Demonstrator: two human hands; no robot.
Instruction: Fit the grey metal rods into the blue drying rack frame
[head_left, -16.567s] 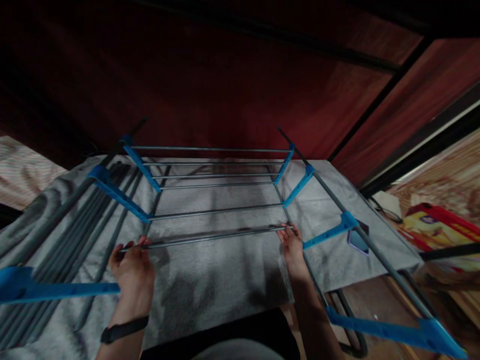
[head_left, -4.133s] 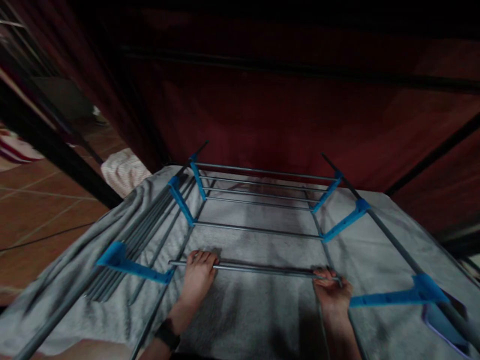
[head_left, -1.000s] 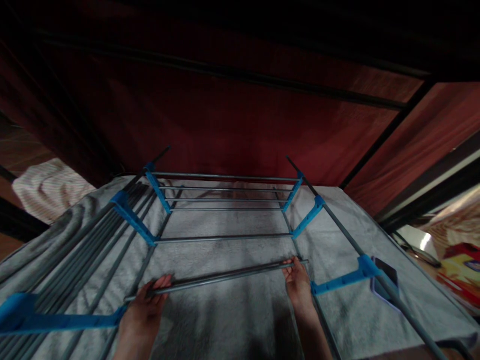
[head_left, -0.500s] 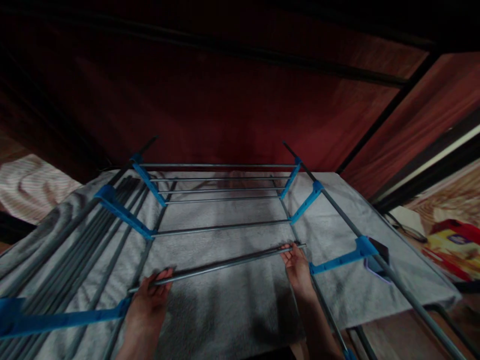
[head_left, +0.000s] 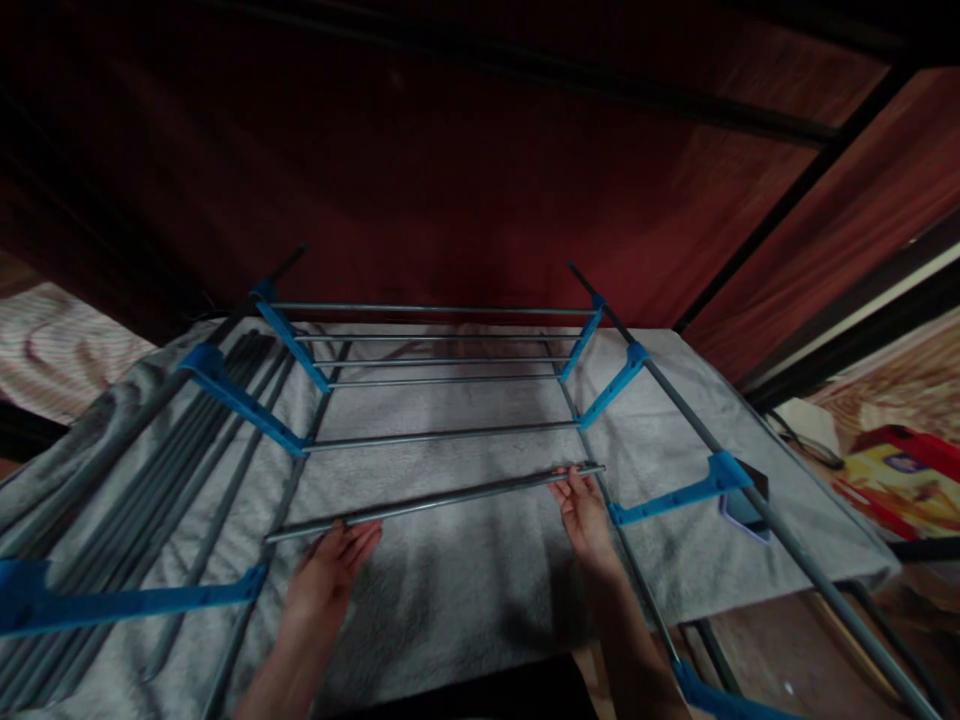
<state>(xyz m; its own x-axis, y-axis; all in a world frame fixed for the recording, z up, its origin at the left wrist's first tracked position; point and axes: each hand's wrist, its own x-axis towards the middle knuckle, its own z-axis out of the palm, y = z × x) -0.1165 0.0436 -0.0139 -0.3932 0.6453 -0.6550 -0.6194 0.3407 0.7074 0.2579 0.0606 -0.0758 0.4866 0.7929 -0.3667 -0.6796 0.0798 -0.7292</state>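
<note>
A thin grey metal rod (head_left: 457, 496) lies crosswise between my two hands, its right end slightly farther from me than its left. My left hand (head_left: 337, 560) has its fingers around the rod a short way in from the left end. Close to the other end, my right hand (head_left: 581, 510) pinches it. Around them stands a rack frame of grey tubes with blue plastic brackets. The left blue bracket (head_left: 150, 603) and the right blue bracket (head_left: 667, 502) are nearest the rod's ends; the rod appears apart from both. Farther off, a crossbar (head_left: 442, 437) spans two brackets.
Several loose grey rods (head_left: 157, 500) lie along the left side on a grey cloth (head_left: 450, 610). A phone (head_left: 748, 510) rests beside the right tube. Red and yellow packaging (head_left: 900, 480) sits at the far right. A dark red panel (head_left: 450, 200) stands behind.
My left hand has slid inward along the rod, away from its left end. The rod stays in both hands. The view has shifted slightly.
</note>
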